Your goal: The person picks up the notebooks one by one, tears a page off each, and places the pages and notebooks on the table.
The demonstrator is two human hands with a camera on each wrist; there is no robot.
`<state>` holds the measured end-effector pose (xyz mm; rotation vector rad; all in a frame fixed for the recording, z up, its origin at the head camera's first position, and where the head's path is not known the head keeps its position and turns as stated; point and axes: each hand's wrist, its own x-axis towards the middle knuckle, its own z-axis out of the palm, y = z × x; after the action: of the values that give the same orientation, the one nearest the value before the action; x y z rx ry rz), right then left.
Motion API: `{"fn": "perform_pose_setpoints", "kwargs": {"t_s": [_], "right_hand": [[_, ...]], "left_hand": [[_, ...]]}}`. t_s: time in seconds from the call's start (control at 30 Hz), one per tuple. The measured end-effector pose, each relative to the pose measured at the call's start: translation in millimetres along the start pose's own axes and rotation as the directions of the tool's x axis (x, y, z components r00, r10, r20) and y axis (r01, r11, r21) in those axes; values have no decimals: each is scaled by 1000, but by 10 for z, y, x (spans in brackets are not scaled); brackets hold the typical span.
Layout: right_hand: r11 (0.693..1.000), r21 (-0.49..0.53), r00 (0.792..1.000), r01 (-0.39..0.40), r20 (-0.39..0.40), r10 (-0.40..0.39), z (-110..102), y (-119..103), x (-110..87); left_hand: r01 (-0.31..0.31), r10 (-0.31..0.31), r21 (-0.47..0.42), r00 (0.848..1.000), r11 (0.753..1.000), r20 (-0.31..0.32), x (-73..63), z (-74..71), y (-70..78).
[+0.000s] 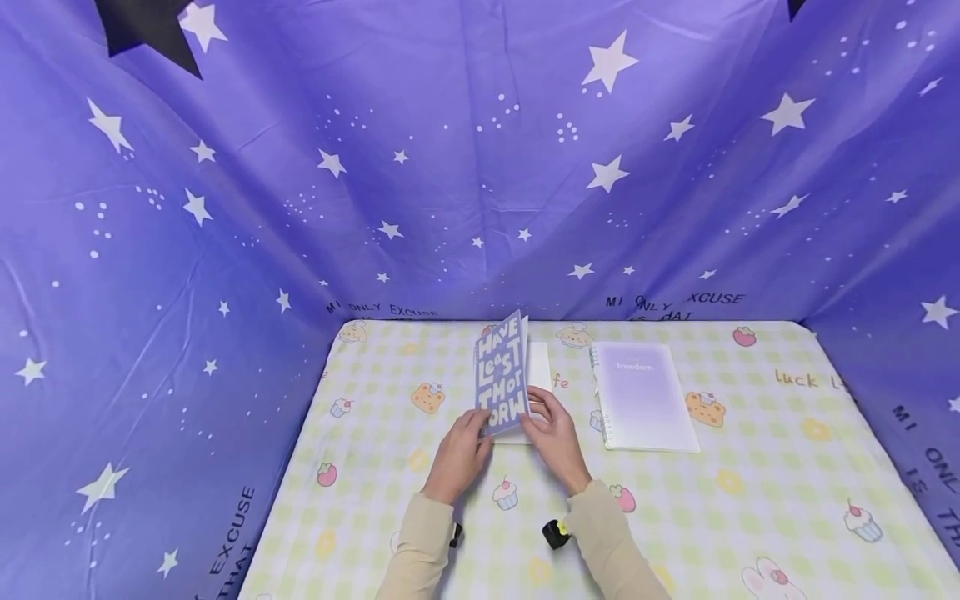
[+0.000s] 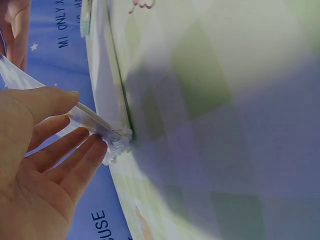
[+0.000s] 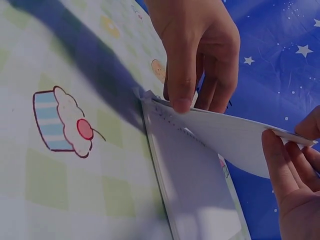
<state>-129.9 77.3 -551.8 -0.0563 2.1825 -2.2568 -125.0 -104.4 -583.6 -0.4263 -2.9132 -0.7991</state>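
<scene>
A spiral notebook with a blue cover and large white letters (image 1: 501,375) lies on the table, its cover lifted to a steep slant. White pages (image 3: 192,175) show beneath it. My left hand (image 1: 459,450) pinches the cover's lower edge near the coil binding, thumb on one side and fingers on the other, as the left wrist view shows. My right hand (image 1: 557,437) pinches the raised cover and perhaps some sheets near its free edge. In the right wrist view the left hand (image 3: 202,47) is close to the coil (image 3: 148,96).
A second spiral notebook, pale purple and marked "freedom" (image 1: 647,400), lies closed to the right. The table (image 1: 750,508) wears a green checked cloth with cartoon prints. Purple star-patterned curtains (image 1: 465,167) hang behind and at both sides.
</scene>
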Motion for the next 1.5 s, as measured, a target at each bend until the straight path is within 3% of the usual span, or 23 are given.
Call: {"fn": "perform_pose_setpoints", "kwargs": {"t_s": [0.37,0.67,0.93,1.1,1.3,1.5], "right_hand": [[1000,-3,1000,27,8,-27,45,58,43],[995,0,994,95,45,-95,114,64,31],[994,10,991,107,77,-107,172,54,35],[994,-11,989,107,99,-105,209,57,49],[991,-18,986,132,103,-130,280,52,58],[990,-46,983,137,131,-129,375,109,65]], "left_hand": [[7,-6,-70,1000,998,5,35,-53,49],[10,-6,-232,1000,973,17,29,-128,97],[7,-9,-362,1000,932,-2,62,-193,129],[10,-5,-447,1000,894,14,87,-254,127],[15,-9,-493,1000,870,15,100,-338,108],[63,-80,-593,997,803,-3,102,-467,135]]}}
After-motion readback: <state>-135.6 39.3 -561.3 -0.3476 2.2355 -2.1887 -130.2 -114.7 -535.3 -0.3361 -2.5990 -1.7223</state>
